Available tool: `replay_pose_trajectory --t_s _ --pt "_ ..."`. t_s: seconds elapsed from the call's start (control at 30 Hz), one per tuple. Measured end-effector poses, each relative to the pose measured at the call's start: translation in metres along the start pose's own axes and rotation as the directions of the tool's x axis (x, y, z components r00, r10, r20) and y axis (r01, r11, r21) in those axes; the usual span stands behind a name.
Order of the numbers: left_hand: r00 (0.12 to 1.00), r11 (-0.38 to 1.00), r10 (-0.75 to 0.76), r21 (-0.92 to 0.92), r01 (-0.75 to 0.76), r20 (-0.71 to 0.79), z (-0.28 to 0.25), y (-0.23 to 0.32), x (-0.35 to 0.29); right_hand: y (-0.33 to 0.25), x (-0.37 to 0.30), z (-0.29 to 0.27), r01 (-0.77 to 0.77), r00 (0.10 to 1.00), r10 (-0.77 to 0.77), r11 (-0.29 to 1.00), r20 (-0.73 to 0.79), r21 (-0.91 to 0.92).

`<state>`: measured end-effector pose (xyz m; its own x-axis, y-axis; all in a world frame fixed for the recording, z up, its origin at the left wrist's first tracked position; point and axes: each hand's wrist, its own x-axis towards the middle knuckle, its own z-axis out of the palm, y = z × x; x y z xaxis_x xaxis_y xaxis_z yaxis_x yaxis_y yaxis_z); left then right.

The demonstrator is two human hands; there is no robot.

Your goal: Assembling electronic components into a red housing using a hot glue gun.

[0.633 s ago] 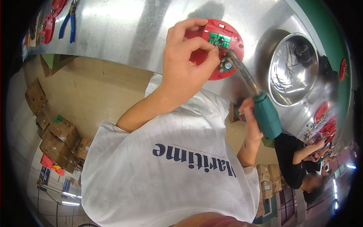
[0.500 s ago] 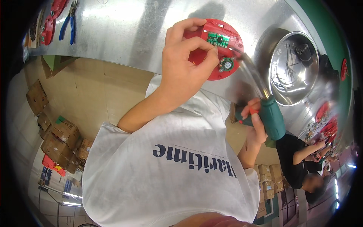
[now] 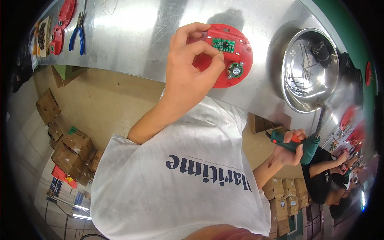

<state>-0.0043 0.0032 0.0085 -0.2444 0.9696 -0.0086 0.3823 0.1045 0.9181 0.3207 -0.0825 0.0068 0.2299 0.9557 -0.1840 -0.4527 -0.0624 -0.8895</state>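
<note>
A round red plastic housing (image 3: 245,72) lies on the metal bench, with a green circuit board (image 3: 224,45) and a small round speaker (image 3: 235,71) in it. My left hand (image 3: 192,60) is over its left side, some fingers at the rim. Thumb and forefinger pinch together at the board's lower edge; what is between them is too small to make out. My right hand (image 3: 290,148) grips a green soldering gun (image 3: 309,150) with a red trigger. The gun is off to the right, apart from the housing, its metal tip pointing up by the bowl.
A steel bowl (image 3: 286,76) holding thin wires and a dark object stands right of the housing. Blue-handled cutters (image 3: 77,38) and more red plastic parts (image 3: 57,40) lie at far left. Cardboard boxes (image 3: 70,154) are stacked on the floor. A person in black (image 3: 320,172) works at right.
My right hand has drawn the soldering gun away from the circuit board, to the right and downward. My left hand keeps its pinch at the board.
</note>
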Motion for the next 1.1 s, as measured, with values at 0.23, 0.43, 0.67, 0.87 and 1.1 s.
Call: replay_pose_trajectory --t_s 0.23,0.43,0.67,0.87,1.1 --pt "0.995 0.991 0.069 0.107 -0.077 0.074 -0.009 0.004 0.003 0.013 0.003 -0.009 0.013 0.994 0.003 0.990 -0.111 0.138" --pt "0.958 0.985 0.132 0.076 -0.155 0.253 -0.029 0.010 0.009 0.015 0.004 -0.007 0.046 0.991 -0.022 0.981 -0.131 0.189" --pt "0.757 0.872 0.077 0.325 -0.366 0.648 -0.047 0.030 0.048 0.019 -0.005 -0.019 0.019 0.999 -0.006 0.965 -0.052 0.260" --pt "0.862 0.765 0.265 0.450 -0.460 0.432 -0.038 0.027 0.132 0.025 -0.007 -0.013 0.058 0.988 -0.020 0.966 -0.152 0.250" --pt "0.635 0.516 0.726 0.403 -0.756 0.263 0.029 0.049 0.131 0.034 -0.003 -0.009 0.140 0.957 -0.058 0.950 -0.284 0.279"
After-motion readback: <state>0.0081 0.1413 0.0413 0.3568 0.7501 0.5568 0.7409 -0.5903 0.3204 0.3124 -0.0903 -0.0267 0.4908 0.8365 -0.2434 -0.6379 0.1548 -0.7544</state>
